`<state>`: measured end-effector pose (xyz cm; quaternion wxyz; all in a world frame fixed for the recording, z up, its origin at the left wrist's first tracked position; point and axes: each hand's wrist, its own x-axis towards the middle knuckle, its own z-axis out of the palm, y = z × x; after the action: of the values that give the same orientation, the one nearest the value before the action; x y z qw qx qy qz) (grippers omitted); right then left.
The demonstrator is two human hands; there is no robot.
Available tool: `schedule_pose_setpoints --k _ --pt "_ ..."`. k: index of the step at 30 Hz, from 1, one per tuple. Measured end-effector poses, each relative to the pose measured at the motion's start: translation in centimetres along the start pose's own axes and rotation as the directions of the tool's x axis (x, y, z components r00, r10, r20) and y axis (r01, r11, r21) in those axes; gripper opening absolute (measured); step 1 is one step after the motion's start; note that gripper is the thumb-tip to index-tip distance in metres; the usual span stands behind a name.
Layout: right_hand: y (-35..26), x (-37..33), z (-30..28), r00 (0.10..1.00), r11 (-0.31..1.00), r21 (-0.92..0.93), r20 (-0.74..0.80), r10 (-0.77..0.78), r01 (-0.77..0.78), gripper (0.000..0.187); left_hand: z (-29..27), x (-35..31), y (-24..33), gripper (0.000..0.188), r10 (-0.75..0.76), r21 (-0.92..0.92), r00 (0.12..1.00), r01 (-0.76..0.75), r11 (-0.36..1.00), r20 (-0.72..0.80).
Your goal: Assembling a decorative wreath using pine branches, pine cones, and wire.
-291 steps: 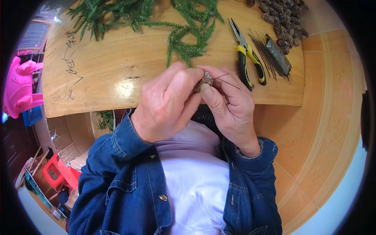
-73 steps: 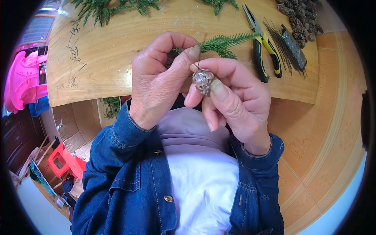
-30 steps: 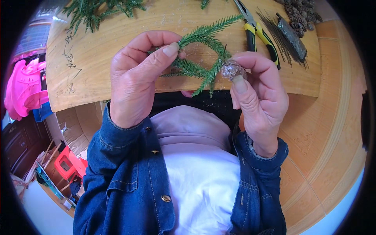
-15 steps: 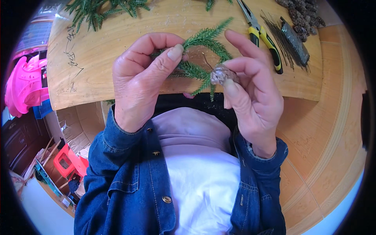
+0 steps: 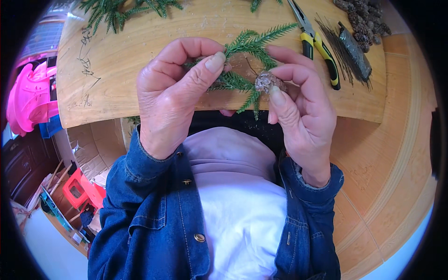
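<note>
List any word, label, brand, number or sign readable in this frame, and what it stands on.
Wooden table: black handwriting down its left side, in loose strokes; not copied out here.
Pliers and grey packet: any markings are too small to read.
Pine cone and green sprig: none visible.

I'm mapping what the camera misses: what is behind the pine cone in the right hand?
Green sprig shows above and below the pine cone, with the wooden table beyond. Whatever lies directly behind it is covered by the cone and right hand.
</note>
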<state>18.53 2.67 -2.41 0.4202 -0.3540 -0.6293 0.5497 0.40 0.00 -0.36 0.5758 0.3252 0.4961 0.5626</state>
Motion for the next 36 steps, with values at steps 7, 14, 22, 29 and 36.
schedule_pose_setpoints --k 7,14,22,29,36 --pt "-1.4 -0.7 0.2 0.996 0.984 -0.159 0.026 -0.080 0.084 0.022 -0.2 0.2 -0.3 0.020 0.009 0.023 1.000 -0.009 1.000 -0.005" --pt "-0.1 -0.3 -0.1 0.993 0.974 -0.214 -0.078 -0.093 0.075 0.017 -0.1 0.5 -0.8 0.020 0.143 0.067 0.988 -0.139 0.988 -0.058" --pt "0.5 0.1 -0.3 0.992 0.983 -0.139 -0.024 -0.122 0.118 0.017 0.7 0.1 -0.9 0.016 0.423 0.486 0.906 -0.361 0.796 -0.019" --pt "1.1 0.2 -0.5 0.989 0.990 -0.060 -0.061 -0.134 0.130 0.017 -1.0 1.0 -1.1 0.018 0.567 0.503 0.765 -0.635 0.586 0.306" --pt "1.6 0.0 -1.1 0.983 0.982 -0.052 -0.023 -0.181 0.179 0.020 -0.9 1.1 -0.9 0.018 0.574 0.495 0.760 -0.642 0.586 0.306"
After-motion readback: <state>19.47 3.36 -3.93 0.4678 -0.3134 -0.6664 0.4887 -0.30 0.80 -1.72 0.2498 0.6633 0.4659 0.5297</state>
